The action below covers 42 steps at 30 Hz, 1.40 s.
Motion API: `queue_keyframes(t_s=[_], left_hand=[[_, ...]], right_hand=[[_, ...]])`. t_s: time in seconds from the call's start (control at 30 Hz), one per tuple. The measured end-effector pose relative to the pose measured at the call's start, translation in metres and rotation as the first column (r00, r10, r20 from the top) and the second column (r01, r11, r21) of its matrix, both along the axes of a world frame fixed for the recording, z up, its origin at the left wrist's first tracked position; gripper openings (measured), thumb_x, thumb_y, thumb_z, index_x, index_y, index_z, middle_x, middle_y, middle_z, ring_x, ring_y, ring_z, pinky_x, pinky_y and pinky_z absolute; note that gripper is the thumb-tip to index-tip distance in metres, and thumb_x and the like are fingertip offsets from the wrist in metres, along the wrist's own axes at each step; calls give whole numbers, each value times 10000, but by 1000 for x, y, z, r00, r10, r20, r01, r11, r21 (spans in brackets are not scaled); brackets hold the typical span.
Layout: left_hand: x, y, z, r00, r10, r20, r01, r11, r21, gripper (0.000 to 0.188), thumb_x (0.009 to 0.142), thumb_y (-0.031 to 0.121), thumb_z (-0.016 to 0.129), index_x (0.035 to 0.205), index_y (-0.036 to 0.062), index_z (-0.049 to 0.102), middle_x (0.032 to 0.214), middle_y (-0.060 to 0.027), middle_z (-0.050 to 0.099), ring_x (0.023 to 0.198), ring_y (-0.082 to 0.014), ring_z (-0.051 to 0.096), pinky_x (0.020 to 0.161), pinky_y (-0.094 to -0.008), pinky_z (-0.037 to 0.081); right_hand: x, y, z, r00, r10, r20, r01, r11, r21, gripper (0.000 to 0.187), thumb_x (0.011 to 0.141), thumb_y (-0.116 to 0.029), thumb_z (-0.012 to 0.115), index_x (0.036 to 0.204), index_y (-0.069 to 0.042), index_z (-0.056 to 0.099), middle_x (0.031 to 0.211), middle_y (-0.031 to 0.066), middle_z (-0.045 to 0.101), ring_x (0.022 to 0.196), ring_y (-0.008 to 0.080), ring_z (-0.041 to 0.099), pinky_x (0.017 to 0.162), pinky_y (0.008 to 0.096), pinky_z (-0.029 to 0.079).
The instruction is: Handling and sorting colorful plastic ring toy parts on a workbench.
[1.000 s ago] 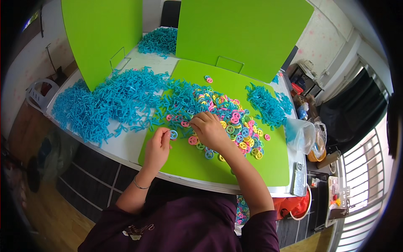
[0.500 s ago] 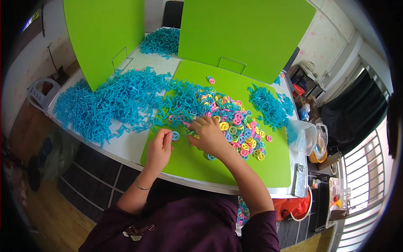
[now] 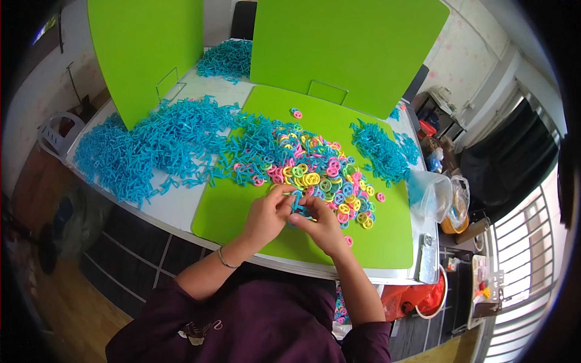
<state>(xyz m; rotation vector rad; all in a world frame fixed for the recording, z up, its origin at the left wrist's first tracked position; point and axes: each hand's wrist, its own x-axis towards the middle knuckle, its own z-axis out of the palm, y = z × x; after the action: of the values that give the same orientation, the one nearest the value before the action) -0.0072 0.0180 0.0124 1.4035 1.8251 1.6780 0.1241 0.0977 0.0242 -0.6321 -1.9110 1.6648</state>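
Note:
Both my hands meet just in front of a mixed pile of small plastic wheels (image 3: 334, 184) in pink, yellow, blue and green. My left hand (image 3: 265, 216) is closed in a pinch on a small blue plastic wheel, mostly covered by the fingers. At its fingertips shows a blue plastic piece (image 3: 296, 202). My right hand (image 3: 322, 227) pinches at this blue piece from the other side, thumb and fingers bent around it. The exact shape of what lies between the hands is partly hidden. Loose blue forked pieces (image 3: 257, 142) overlap the pile's left side.
A big heap of blue forked pieces (image 3: 163, 142) covers the table's left; a smaller blue heap (image 3: 380, 151) lies right. Upright green panels (image 3: 345, 54) stand behind the green board (image 3: 375, 248). A clear plastic bag (image 3: 430, 196) and a phone (image 3: 427, 257) are at the right edge.
My right hand has come back from the pile to my left hand. The left hand has moved right with the blue wheel, and both now touch at the fingertips.

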Motion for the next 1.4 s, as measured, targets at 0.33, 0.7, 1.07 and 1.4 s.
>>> queue_keyframes(t_s=[0.33,0.7,1.07,1.4], left_hand=[[-1,-10,0,999,-8,34,4,993,116,155,912,101,565,1047,29,543,711,-99,641,635,-151,646,510,-261,450],[-8,-11,-5,837,-231,496,266,964,0,147,956,180,511,1027,52,492,790,-15,616,632,-57,549,520,-186,397],[-7,-11,-6,911,-163,378,151,987,63,119,933,142,557,988,46,514,811,11,564,709,-38,540,543,-192,418],[-9,-10,-8,757,-314,573,260,949,177,149,921,112,572,1017,-1,585,832,-28,621,717,-73,586,606,-220,493]], right_hand=[[2,-6,-8,976,-215,11,168,794,584,207,904,-191,552,944,4,610,855,101,634,696,150,568,631,330,466],[5,2,1,984,-173,-46,144,918,-370,380,952,-309,399,883,22,573,787,64,572,702,136,544,711,283,469],[3,2,-10,973,-208,-102,214,976,46,156,905,-119,585,979,13,622,856,51,635,787,102,576,736,247,445],[-1,-7,2,962,-242,-128,267,723,638,152,847,-90,639,954,17,641,932,160,639,851,287,626,740,343,492]])
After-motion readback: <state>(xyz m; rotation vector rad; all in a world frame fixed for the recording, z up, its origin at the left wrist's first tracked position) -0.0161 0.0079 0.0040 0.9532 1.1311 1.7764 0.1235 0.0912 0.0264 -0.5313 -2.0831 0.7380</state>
